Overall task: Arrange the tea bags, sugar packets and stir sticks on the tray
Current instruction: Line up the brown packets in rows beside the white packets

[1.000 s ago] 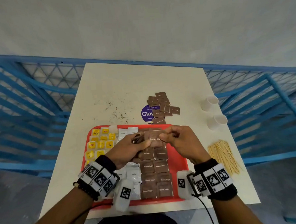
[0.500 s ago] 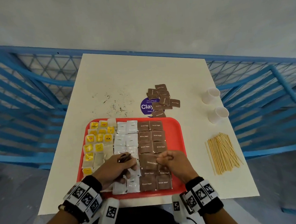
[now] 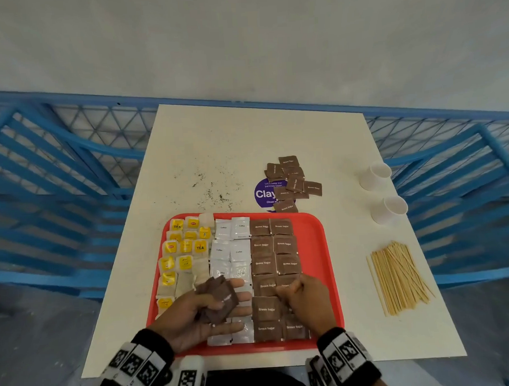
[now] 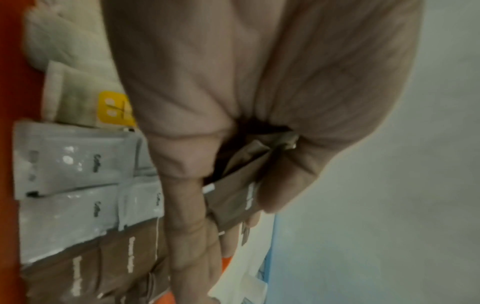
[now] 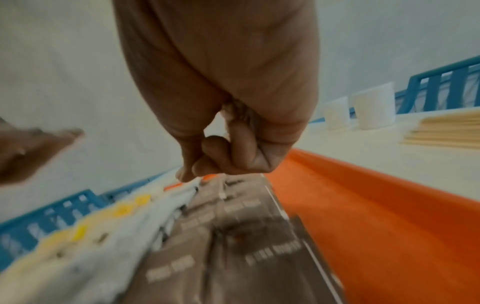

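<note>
A red tray carries yellow-tagged tea bags on the left, white coffee packets in the middle and two columns of brown sugar packets on the right. My left hand lies palm up over the tray's near middle and grips a small stack of brown sugar packets under the thumb. Over the near part of the brown columns my right hand hovers with curled fingers, nothing between them. The stir sticks lie in a pile on the table, right of the tray.
Several loose brown sugar packets lie on a purple sticker beyond the tray. Two white paper cups stand at the table's right edge. Dark crumbs speckle the table behind the tray. Blue railings surround the table.
Both hands drew back from the tray's far end to its near end. The packet that the right hand held now lies in the brown column. My left hand turned palm up.
</note>
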The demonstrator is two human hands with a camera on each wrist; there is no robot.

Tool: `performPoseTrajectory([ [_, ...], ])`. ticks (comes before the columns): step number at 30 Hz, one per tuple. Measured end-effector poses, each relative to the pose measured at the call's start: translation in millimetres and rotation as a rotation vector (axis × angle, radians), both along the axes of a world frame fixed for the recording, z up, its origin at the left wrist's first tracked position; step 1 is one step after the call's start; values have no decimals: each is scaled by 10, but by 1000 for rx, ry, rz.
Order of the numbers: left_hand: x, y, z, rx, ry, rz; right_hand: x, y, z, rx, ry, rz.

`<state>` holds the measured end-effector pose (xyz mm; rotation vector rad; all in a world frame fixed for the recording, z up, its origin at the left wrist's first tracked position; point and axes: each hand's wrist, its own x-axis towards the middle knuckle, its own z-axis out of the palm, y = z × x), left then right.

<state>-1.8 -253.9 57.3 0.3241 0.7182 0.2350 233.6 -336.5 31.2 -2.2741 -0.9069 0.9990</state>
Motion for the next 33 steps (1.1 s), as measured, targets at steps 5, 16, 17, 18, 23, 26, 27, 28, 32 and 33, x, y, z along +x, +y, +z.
performPoseTrajectory([
  [5,215,23,153,105,5,-141,-113,136,605,215,222,187],
  [16,720,181,497,499,255,-151,222,170,778,316,450,94],
  [17,776,203,522,519,271,-127,241,175,814,330,465,72],
  [18,829,222,540,536,277,-106,256,179,839,339,479,61],
  [23,962,170,490,541,301,-82,358,86,756,334,445,13],
  [26,867,106,349,484,341,-47,490,-44,492,228,393,-29],
  [27,815,91,308,452,346,-41,523,-100,369,172,381,-36],
  [28,756,79,270,420,348,-43,544,-158,239,120,373,-38],
  [32,545,46,175,317,308,-66,577,-330,-193,-12,344,32],
  [33,505,44,167,293,281,-72,580,-353,-258,-35,328,51],
])
